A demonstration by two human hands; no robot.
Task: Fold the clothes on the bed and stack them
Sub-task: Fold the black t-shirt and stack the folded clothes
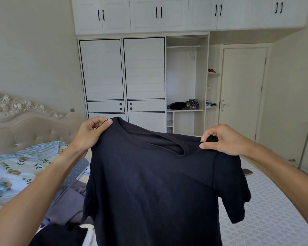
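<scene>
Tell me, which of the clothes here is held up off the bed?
The dark T-shirt: the left hand and right hand pinch its shoulders in the air. The purple garment lies crumpled on the bed.

Left hand [92,133]: raised out in front, thumb and curled fingers pinching cloth at its top edge.
Right hand [222,140]: up too, a shade lower, thumb meeting curled fingers in a pinch.
Arms: both bare, stretched forward and angled inward, wrists fairly straight, hands well apart.
</scene>
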